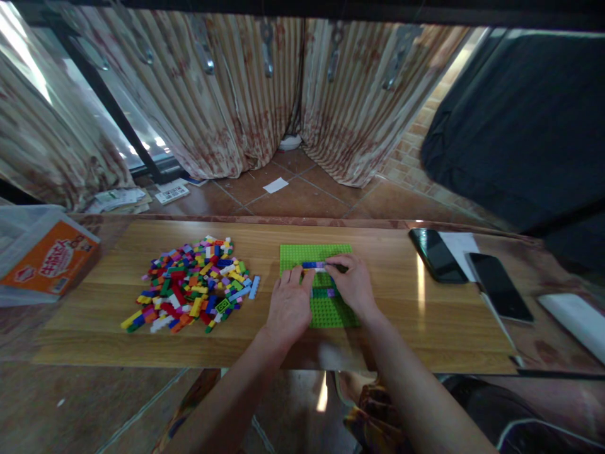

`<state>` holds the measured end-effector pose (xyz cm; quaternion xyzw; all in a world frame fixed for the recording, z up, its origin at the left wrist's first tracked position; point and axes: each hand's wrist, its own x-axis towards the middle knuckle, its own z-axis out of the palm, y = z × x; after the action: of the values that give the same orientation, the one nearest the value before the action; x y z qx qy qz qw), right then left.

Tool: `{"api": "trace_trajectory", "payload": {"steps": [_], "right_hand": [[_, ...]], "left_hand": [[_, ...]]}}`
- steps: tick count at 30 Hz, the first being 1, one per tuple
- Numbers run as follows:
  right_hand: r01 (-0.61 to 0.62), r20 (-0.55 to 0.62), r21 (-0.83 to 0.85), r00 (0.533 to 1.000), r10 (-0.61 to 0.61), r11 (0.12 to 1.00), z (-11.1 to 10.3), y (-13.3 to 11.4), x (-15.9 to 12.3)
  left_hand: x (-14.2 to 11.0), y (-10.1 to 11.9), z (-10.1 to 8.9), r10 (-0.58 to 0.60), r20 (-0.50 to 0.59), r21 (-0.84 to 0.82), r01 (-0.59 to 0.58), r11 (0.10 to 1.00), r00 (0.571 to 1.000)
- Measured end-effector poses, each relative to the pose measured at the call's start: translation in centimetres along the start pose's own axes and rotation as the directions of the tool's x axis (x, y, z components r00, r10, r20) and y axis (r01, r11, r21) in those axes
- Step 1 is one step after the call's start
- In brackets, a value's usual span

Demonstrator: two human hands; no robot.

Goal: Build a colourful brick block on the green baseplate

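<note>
A green studded baseplate [331, 316] lies on the wooden board between my hands. A short row of toy building bricks [312, 265], blue at the left and pale purple and white toward the right, is at the plate's upper part. My left hand [289, 302] grips the row's left end with thumb and fingers, covering the plate's left side. At the right end, my right hand [353, 284] pinches the row with thumb and forefinger. Below the row, a dark green and purple strip of bricks [324, 293] sits on the plate, partly hidden by my left hand.
A heap of mixed coloured bricks [189, 284] spreads to the left, with a light blue brick [254, 287] at its right edge. A plastic box with an orange label [51, 255] stands far left. Two dark phones [437, 255] and a white object [574, 321] lie at the right.
</note>
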<state>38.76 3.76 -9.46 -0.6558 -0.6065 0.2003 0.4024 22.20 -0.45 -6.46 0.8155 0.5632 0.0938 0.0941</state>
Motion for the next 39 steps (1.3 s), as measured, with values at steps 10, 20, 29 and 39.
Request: {"api": "trace_trajectory", "payload": {"steps": [10,20,29,39], "right_hand": [[-0.027,0.033,-0.016,0.999,0.028,1.0,0.2,0.3,0.4],[-0.061,0.007,0.201,0.998,0.061,0.978,-0.4,0.8,0.5],[-0.168,-0.085,0.376,0.973,0.214,0.911,-0.9,0.5,0.9],[0.361,0.057,-0.139,0.933,-0.356,0.922,-1.1,-1.8,-1.7]], "left_hand": [[0.2,0.3,-0.3,-0.029,0.013,0.016,0.029,0.999,0.999],[-0.3,-0.5,0.4,0.0,-0.09,-0.145,-0.013,0.989,0.996],[-0.2,-4.8,-2.1,-0.198,-0.3,-0.408,0.062,0.911,0.933],[-1.3,-14.5,-6.2,-0.574,-0.419,-0.504,0.346,0.792,0.704]]}}
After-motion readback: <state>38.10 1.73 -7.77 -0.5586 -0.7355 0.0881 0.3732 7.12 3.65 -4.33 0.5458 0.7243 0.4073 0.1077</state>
